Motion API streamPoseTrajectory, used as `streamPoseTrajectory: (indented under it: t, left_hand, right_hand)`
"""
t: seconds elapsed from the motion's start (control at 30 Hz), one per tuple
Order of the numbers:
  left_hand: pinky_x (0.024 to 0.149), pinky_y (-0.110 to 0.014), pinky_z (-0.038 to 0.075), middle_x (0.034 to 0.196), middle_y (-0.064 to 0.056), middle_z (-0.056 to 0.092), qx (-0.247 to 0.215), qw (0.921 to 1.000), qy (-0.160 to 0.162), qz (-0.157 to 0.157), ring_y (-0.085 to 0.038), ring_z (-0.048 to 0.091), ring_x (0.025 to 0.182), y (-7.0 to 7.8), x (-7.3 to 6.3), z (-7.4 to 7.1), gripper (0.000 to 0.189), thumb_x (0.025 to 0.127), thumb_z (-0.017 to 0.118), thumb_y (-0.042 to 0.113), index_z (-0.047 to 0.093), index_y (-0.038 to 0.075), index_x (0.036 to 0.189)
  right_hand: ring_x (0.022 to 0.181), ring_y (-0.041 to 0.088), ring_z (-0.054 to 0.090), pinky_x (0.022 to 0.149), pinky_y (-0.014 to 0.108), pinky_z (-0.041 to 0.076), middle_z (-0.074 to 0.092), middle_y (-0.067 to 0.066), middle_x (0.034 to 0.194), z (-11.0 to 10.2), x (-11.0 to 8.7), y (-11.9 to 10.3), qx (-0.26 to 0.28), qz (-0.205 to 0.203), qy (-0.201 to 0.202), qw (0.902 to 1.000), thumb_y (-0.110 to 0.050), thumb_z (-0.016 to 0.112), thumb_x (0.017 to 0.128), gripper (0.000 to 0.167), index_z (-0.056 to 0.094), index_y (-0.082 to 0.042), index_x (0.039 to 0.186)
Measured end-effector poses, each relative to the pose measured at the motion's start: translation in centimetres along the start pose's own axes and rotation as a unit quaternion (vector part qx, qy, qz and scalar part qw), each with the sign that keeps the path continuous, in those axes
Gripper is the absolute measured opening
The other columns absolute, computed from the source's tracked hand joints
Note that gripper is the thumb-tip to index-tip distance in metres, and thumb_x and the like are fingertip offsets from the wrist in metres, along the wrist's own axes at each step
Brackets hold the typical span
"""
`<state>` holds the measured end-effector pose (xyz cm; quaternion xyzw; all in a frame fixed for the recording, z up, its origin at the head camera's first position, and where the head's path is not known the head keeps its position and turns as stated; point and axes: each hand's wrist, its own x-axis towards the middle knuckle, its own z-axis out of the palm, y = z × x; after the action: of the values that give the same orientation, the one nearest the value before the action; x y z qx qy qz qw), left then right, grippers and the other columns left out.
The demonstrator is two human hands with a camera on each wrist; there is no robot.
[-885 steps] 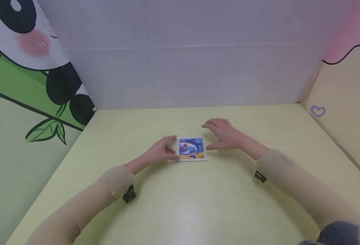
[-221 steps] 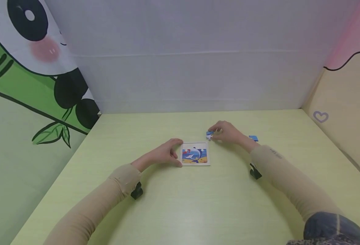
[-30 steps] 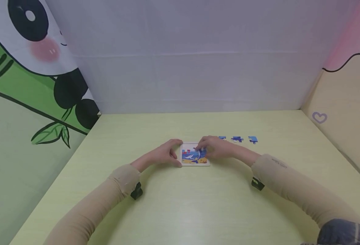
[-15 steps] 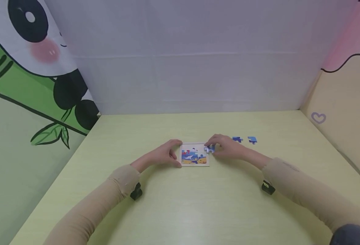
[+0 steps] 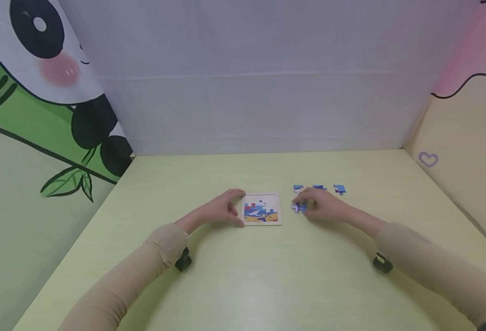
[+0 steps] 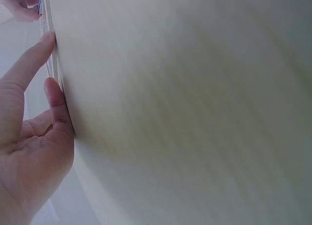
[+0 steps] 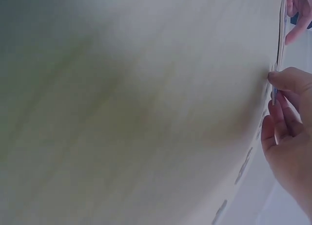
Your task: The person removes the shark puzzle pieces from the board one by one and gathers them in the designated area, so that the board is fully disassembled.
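Note:
A small white-framed jigsaw puzzle [image 5: 261, 224] with a sea picture lies on the table; its lower part is filled, while bare backing shows along the top and right. My left hand [image 5: 220, 208] holds its left side, index finger at the far corner and thumb at the near one. To the right of the frame, my right hand [image 5: 323, 204] pinches a blue and white jigsaw piece [image 5: 296, 208] between thumb and fingers. The right wrist view shows that piece edge-on at the fingertips of the right hand [image 7: 290, 113].
Behind my right hand, three loose jigsaw pieces lie in a row: one blue and white [image 5: 298, 188], one dark blue [image 5: 319, 187] partly hidden by the hand, and one light blue [image 5: 339, 189]. A pale wall [image 5: 247, 105] rises at the table's far edge.
My right hand has lifted a piece out of the puzzle's right side and carried it rightward off the frame. The left hand stays at the frame's left side.

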<state>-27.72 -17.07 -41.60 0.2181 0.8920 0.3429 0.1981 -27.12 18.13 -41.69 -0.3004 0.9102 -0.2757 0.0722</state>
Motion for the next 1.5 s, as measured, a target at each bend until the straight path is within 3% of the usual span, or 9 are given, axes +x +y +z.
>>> streamPoseTrajectory:
  t: [0.43, 0.83, 1.5]
  left_hand:
    - [0.082, -0.024, 0.050, 0.160, -0.008, 0.027, -0.006, 1.0000, 0.002, -0.004, -0.013, 0.060, 0.091, -0.2, 0.0, 0.1, 0.097, 0.075, 0.087, 0.020, 0.031, 0.010, 0.154]
    - [0.082, -0.024, 0.050, 0.159, -0.009, 0.027, -0.010, 0.9999, 0.002, 0.002, -0.013, 0.060, 0.090, -0.2, 0.0, 0.0, 0.097, 0.075, 0.087, 0.020, 0.032, 0.011, 0.154]
    - [0.083, -0.024, 0.050, 0.158, -0.010, 0.029, -0.002, 1.0000, 0.000, 0.004, -0.012, 0.059, 0.088, -0.1, 0.0, 0.0, 0.096, 0.075, 0.087, 0.024, 0.032, 0.010, 0.153]
  right_hand:
    - [0.108, 0.018, 0.058, 0.089, 0.032, 0.051, 0.066, 0.001, 0.125, -1.7, -2.5, 2.6, 0.003, 0.023, -0.023, 0.9995, -0.010, 0.072, 0.087, 0.038, 0.068, -0.018, 0.124]
    - [0.102, 0.018, 0.060, 0.087, 0.030, 0.052, 0.066, 0.003, 0.121, -3.6, -4.8, 4.6, 0.007, 0.048, -0.017, 0.9987, -0.012, 0.073, 0.088, 0.039, 0.067, -0.018, 0.125]
    - [0.115, 0.028, 0.057, 0.092, 0.037, 0.049, 0.063, 0.011, 0.127, -5.9, -7.0, 7.5, 0.024, 0.076, -0.025, 0.9965, -0.014, 0.071, 0.089, 0.038, 0.067, -0.018, 0.127]
